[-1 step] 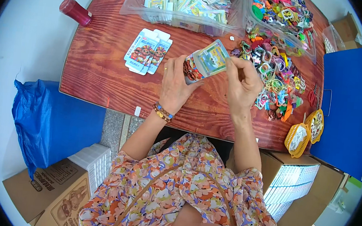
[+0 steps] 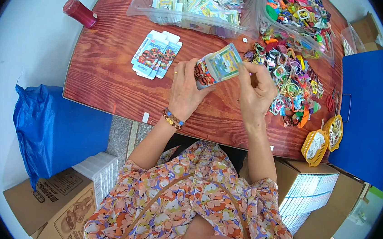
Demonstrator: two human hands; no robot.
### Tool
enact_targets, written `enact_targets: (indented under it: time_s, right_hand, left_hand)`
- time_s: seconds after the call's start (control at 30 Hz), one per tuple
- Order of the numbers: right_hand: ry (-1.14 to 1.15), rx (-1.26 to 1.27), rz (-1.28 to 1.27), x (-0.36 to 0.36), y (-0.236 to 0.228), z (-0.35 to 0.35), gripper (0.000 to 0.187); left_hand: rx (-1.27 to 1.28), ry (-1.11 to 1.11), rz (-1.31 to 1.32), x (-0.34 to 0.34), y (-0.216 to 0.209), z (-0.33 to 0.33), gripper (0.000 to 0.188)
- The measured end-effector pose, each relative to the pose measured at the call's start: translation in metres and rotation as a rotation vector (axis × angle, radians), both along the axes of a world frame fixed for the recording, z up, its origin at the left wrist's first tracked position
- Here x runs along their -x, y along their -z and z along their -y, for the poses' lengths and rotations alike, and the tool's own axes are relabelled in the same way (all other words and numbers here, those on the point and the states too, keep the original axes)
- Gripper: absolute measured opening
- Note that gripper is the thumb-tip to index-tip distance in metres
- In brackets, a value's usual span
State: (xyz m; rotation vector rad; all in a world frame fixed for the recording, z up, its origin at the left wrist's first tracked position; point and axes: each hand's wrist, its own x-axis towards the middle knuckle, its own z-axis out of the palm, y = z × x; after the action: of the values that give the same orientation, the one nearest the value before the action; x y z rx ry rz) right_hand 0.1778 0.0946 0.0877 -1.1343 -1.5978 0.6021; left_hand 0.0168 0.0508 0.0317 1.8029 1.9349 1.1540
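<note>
My left hand (image 2: 187, 86) is wrapped round a small printed cardboard box (image 2: 204, 73) above the middle of the table. A trading card (image 2: 226, 62), yellow-bordered and in a clear sleeve by its look, sticks out of the box's far right end. With thumb and forefinger, my right hand (image 2: 257, 86) pinches the card's right edge. How deep the card sits in the box is hidden. To the left, flat light-blue printed boxes (image 2: 154, 54) lie overlapping on the wooden table (image 2: 113, 76).
A clear bin (image 2: 191, 18) of sleeved cards stands at the back. Beside it, another clear bin (image 2: 299, 33) holds colourful trinkets, with a loose pile (image 2: 294, 85) spilling in front. Red scissors (image 2: 330, 102) and yellow baskets (image 2: 314, 148) sit at right; a dark red cup (image 2: 80, 12) is far left.
</note>
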Motion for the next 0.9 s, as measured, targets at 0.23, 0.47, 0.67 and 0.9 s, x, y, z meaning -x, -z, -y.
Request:
enact_targets:
  time_s: [0.23,0.47,0.67,0.9]
  right_hand:
    - [0.000,-0.046,0.414,-0.014,-0.006,0.018,0.025]
    - [-0.075,-0.201,0.494,-0.029,0.014,0.020,0.029]
    - [-0.114,-0.076,0.425,-0.032,0.043,0.034,0.024]
    - [0.018,0.212,0.426,-0.097,0.057,-0.014,0.018]
  left_hand:
    - [-0.073,0.008,-0.067,-0.009,0.004,0.003,0.083]
    - [-0.025,0.099,-0.032,-0.012,0.007,0.006,0.080]
    - [0.111,0.177,-0.034,-0.011,0.016,0.026,0.078]
    - [0.176,0.153,0.126,0.012,0.019,0.059,0.080]
